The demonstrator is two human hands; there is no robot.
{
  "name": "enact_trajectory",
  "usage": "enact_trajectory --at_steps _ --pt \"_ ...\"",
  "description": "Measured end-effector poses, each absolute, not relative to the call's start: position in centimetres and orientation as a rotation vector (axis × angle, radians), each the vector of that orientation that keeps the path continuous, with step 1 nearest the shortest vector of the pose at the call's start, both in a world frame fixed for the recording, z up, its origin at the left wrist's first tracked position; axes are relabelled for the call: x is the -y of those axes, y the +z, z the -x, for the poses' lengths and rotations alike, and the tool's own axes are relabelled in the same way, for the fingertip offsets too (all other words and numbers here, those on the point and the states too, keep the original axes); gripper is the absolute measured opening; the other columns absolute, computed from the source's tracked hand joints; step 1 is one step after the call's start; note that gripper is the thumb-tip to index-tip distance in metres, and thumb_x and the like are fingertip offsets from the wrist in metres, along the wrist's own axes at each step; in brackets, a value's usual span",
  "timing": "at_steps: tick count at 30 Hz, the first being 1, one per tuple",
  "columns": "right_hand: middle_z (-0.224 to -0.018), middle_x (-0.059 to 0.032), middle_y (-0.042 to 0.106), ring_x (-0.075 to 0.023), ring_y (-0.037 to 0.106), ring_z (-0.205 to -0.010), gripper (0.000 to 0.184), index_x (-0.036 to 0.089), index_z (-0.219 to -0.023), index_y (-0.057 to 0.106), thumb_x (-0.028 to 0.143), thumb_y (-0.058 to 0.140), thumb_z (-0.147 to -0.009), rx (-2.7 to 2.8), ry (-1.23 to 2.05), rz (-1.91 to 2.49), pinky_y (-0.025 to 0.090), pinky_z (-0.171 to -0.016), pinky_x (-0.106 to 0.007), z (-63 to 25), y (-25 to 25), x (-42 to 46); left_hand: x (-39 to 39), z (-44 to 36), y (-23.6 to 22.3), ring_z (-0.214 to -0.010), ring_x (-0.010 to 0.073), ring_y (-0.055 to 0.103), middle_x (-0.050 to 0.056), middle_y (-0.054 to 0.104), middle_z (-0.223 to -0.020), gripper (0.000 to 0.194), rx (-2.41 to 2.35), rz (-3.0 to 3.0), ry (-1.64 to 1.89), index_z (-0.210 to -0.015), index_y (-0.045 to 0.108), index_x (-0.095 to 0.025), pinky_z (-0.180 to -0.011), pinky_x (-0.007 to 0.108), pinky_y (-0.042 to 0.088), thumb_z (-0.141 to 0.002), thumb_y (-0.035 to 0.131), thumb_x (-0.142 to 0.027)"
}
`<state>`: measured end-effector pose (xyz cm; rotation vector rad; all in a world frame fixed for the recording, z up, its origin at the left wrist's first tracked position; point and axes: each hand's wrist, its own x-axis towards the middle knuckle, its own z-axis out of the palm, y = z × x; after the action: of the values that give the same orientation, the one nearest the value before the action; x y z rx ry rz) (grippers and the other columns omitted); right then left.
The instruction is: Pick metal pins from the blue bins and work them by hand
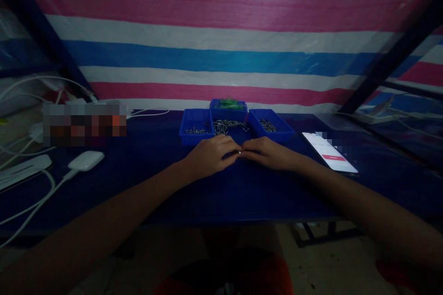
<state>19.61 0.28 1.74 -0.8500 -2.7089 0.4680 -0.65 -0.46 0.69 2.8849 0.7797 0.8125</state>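
My left hand (pixel 215 154) and my right hand (pixel 269 153) meet fingertip to fingertip above the blue table, both closed in a pinch. Between them glints a tiny shiny metal piece (pixel 239 152), mostly covered by the fingers, so its exact kind does not show. Just beyond my hands lies a loose pile of small, thin metal pieces (pixel 228 124), perhaps screws or pins. A blue bin (pixel 196 138) on the left and another blue bin (pixel 282 135) on the right hold similar pieces. Behind the pile, a third blue bin (pixel 228 113) contains green material (pixel 229 102).
A lit phone (pixel 328 153) lies on the table (pixel 228 198) to the right. At the left are a white charger (pixel 86 160), white cables (pixel 51 189) and a blurred-out patch. A striped sheet (pixel 221 60) hangs behind, between dark blue frame posts (pixel 391 57).
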Motion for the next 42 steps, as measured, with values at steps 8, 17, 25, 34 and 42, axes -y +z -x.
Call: enact_trajectory --at_steps 8,17,25,34,42 --pt "-0.085 -0.0040 0.063 -0.0118 0.056 -0.073 0.023 0.015 -0.095 0.060 0.032 0.046 -0.086 2.707 0.495 0.906 0.040 -0.067 -0.024 -20.03 1.95 -0.46 0.42 0.81 0.63 -0.072 0.0130 0.056 0.001 0.061 -0.079 0.014 -1.079 -2.872 0.630 -0.087 0.054 -0.018 -0.062 0.024 0.040 -0.080 0.048 -0.028" --pt "-0.080 -0.0037 0.061 -0.0117 0.055 -0.071 0.023 0.016 -0.089 0.059 0.029 0.041 -0.088 2.766 0.443 0.897 0.040 -0.066 -0.025 -19.79 1.53 -0.54 0.09 0.74 0.36 -0.075 0.0138 0.055 0.001 0.062 -0.079 0.015 -1.122 -2.960 0.497 -0.082 0.055 -0.018 -0.059 0.024 0.036 -0.082 0.045 -0.029" --pt "-0.078 -0.0045 0.060 -0.0124 0.054 -0.069 0.022 0.016 -0.088 0.057 0.028 0.038 -0.089 2.773 0.308 0.939 0.039 -0.065 -0.026 -20.31 2.01 -0.76 0.05 0.85 0.40 -0.067 0.0128 0.054 0.001 0.060 -0.073 0.022 -1.187 -2.964 0.443 -0.078 0.055 -0.018 -0.054 0.024 0.032 -0.084 0.042 -0.034" --pt "-0.079 -0.0046 0.061 -0.0125 0.055 -0.069 0.023 0.016 -0.088 0.057 0.030 0.039 -0.089 2.766 0.218 0.940 0.038 -0.064 -0.026 -20.49 1.99 -0.97 0.03 0.79 0.32 -0.065 0.0128 0.054 0.001 0.060 -0.071 0.022 -1.206 -2.969 0.456 -0.076 0.054 -0.018 -0.054 0.025 0.032 -0.084 0.037 -0.029" --pt "-0.080 -0.0049 0.062 -0.0129 0.055 -0.069 0.021 0.016 -0.090 0.058 0.028 0.040 -0.088 2.761 0.225 0.962 0.038 -0.064 -0.026 -20.52 2.01 -0.87 -0.23 0.96 0.34 -0.070 0.0132 0.055 0.000 0.061 -0.075 0.016 -1.216 -2.964 0.435 -0.079 0.054 -0.018 -0.055 0.024 0.033 -0.081 0.040 -0.025"
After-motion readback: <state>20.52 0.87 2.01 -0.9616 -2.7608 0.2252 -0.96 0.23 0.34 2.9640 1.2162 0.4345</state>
